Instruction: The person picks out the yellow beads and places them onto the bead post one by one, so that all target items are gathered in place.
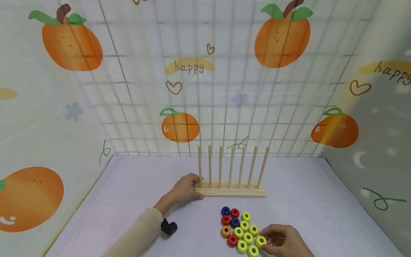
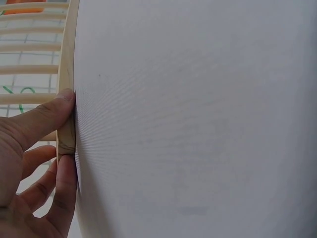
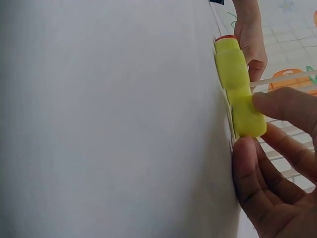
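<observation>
A wooden peg rack [image 1: 232, 192] with several upright pegs stands on the table. My left hand [image 1: 185, 189] grips the left end of its base, thumb at the front edge and fingers behind; the left wrist view shows the base [image 2: 66, 119] between thumb and fingers. Below the rack lies a loose cluster of small rings: several yellow ones, three red, two dark blue and one orange ring [image 1: 226, 231]. At the cluster's right edge, my right hand [image 1: 287, 240] pinches a yellow ring [image 1: 261, 241] between thumb and fingers; that yellow ring [image 3: 249, 117] still looks level with its neighbours.
The white table [image 1: 144, 169] meets a grid wall hung with a sheet printed with oranges [image 1: 179, 127] at the back. Printed curtains close off the left and right sides. A black strap-like piece [image 1: 168, 227] sits at my left wrist.
</observation>
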`<state>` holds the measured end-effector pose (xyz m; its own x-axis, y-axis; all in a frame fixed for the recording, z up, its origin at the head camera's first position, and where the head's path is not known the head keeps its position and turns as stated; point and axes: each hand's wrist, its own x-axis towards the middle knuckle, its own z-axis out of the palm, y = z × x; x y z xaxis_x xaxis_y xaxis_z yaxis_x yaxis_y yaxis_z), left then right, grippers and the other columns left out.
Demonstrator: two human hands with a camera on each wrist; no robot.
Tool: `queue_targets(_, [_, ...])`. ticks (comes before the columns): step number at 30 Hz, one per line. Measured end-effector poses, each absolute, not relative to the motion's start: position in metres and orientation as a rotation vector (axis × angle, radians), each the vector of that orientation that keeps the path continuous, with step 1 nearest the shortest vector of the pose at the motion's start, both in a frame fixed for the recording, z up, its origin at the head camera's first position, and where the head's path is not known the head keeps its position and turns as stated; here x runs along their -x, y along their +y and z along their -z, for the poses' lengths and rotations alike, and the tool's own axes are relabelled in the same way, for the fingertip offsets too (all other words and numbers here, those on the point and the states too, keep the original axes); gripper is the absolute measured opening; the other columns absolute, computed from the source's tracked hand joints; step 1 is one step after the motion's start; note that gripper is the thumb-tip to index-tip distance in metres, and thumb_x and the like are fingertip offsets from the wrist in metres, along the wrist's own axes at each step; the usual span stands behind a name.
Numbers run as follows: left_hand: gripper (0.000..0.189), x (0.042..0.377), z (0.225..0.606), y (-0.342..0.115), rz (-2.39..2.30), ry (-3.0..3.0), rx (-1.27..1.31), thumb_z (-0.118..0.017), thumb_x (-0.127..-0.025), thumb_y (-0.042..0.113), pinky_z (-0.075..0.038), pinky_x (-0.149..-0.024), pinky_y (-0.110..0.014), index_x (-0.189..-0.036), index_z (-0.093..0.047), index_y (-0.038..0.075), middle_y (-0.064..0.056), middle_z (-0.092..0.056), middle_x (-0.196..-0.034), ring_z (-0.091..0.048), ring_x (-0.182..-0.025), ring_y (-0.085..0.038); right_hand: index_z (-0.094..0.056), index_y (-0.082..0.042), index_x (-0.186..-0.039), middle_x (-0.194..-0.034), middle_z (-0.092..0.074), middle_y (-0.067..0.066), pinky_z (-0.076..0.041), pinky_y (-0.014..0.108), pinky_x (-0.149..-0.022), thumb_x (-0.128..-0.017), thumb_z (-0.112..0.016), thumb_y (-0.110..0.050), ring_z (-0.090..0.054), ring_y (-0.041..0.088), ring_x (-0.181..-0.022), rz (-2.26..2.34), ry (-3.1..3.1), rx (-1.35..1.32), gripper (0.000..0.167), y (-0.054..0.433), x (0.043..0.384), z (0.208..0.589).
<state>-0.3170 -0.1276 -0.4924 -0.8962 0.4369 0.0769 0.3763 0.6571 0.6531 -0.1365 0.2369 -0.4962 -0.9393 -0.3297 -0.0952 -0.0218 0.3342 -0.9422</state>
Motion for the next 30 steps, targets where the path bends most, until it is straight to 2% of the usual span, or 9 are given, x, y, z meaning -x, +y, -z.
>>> queue_targets(12, [0.068,0.317,0.495,-0.131,-1.060,2.772,-0.660,-0.092,-0.071,0.029,-0.043,-0.102,-0.051,-0.126,-0.065,0.002,-0.010,-0.060,-0.127,-0.055,-0.121,-0.034,-0.072,-0.001,-0.097,-0.081,-0.064,0.007,-0.054,0.027,-0.060,-0.079,-0.085,-0.013,-0.060,0.017,-0.067,1.573,2.406,0.198,0.026,0.241,0.134,0.494])
queue_targets(20, [0.062,0.317,0.492,-0.130,-1.069,2.772,-0.724,-0.092,-0.072,0.027,-0.042,-0.102,-0.051,-0.124,-0.067,0.003,-0.010,-0.061,-0.124,-0.056,-0.120,-0.033,-0.070,-0.002,-0.094,-0.080,-0.064,0.007,-0.054,0.028,-0.058,-0.078,-0.084,-0.012,-0.060,0.017,-0.065,1.550,2.461,0.137,0.024,0.247,0.135,0.494])
queue_targets(30, [0.068,0.318,0.495,-0.130,-1.033,2.791,-0.733,-0.091,-0.072,0.031,-0.042,-0.102,-0.051,-0.129,-0.064,0.003,-0.008,-0.060,-0.126,-0.055,-0.120,-0.032,-0.069,-0.003,-0.087,-0.075,-0.062,0.006,-0.053,0.028,-0.057,-0.074,-0.085,-0.011,-0.058,0.015,-0.063,1.526,2.594,0.045,0.022,0.247,0.134,0.486])
